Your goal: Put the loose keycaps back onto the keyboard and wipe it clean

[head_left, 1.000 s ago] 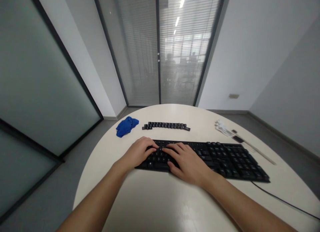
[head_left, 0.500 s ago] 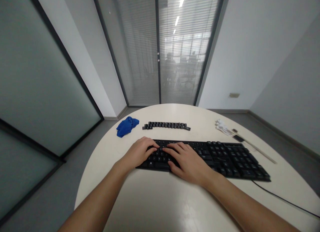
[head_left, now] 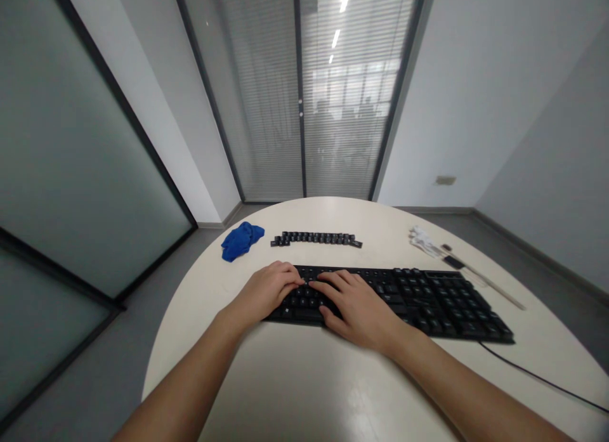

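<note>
A black keyboard (head_left: pixel 442 302) lies on the table under both hands, and its upper left part shows small bare key posts. My left hand (head_left: pixel 269 290) is at its left end, thumb and index finger closed together over the upper letter rows. What is between those fingertips, if anything, is too small to make out. To its right, my right hand (head_left: pixel 359 305) rests on the keyboard with fingers spread and thumb apart, index fingertip close to the left fingertips. Behind the keyboard stand several loose black keycaps (head_left: pixel 318 238) in a line.
A crumpled blue cloth (head_left: pixel 242 240) lies at the back left of the round white table (head_left: pixel 285 378). On the right are a white crumpled item (head_left: pixel 421 240), a small dark brush head (head_left: pixel 453 262) and a thin pale stick (head_left: pixel 499 291). The keyboard cable (head_left: pixel 537 378) trails right.
My left thumb and index finger have closed together, where a gap showed between them before. My right hand stays in place on the keyboard.
</note>
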The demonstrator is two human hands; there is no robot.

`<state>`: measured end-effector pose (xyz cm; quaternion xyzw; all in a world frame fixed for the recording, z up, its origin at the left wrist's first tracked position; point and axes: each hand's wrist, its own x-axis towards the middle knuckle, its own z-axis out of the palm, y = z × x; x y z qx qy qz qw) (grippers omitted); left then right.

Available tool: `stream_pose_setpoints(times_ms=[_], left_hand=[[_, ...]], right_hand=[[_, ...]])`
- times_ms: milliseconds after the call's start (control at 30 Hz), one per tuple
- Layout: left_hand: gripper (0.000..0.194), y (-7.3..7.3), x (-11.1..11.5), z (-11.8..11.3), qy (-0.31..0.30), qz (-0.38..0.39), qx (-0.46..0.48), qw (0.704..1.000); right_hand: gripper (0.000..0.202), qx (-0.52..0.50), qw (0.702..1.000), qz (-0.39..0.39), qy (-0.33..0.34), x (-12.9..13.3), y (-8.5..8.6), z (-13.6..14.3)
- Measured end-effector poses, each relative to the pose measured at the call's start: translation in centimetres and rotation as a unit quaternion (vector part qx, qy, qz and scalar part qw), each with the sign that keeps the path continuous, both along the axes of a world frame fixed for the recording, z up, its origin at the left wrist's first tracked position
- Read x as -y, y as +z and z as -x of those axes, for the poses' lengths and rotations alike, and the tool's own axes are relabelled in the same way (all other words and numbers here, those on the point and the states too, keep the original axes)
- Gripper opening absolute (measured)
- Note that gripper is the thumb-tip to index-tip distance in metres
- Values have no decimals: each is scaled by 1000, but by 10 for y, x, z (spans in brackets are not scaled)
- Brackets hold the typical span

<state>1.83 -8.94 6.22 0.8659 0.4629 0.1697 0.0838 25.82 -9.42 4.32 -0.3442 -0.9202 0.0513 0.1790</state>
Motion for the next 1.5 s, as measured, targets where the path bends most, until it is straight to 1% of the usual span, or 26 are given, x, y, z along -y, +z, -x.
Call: stream_pose_setpoints(times_ms=[133, 267, 333, 400, 500, 600, 733, 900, 1033, 1133, 1233, 1367, 1500], left_hand=[[18, 3, 3, -3, 4, -14, -34, 999], [21, 0, 3, -1, 24, -38, -28, 999], [16, 1, 2, -1, 29, -38, -29, 998], [13, 3, 2, -1, 20, -33, -39, 999], [15, 6, 4, -5, 0, -35, -61, 998], [19, 6, 5, -6, -12, -36, -62, 997], [20, -1, 2, -2, 0, -18, -16, 1000], [22, -15, -8, 6, 47, -7, 59, 997], [16, -23, -14, 5, 77, 9, 112, 991], [13, -25, -16, 3, 92, 16, 148, 985], [12, -26, -17, 3, 93, 17, 171, 981], [14, -27, -19, 4, 105, 25, 189, 976], [14, -28, -20, 5, 117, 31, 190, 974]], right_hand=[[48, 1, 1000, 3, 0, 0, 1, 1], [50, -1, 1000, 4, -1, -1, 0, 1], [51, 0, 1000, 2, -1, -1, 0, 1], [52, 1, 1000, -1, 0, -1, -1, 1], [51, 8, 1000, -5, 5, 0, 0, 1], [50, 16, 1000, -10, 8, 1, 2, 1], [50, 17, 1000, -11, 8, 1, 2, 1], [49, 27, 1000, -10, 7, 0, 3, 0], [50, 35, 999, -22, 9, 3, 2, 3], [53, 37, 999, -36, 17, 5, 1, 6], [51, 31, 999, -32, 8, 7, 0, 9], [62, 31, 999, -21, -9, 9, 0, 12], [62, 29, 999, -21, -15, 8, -1, 14]])
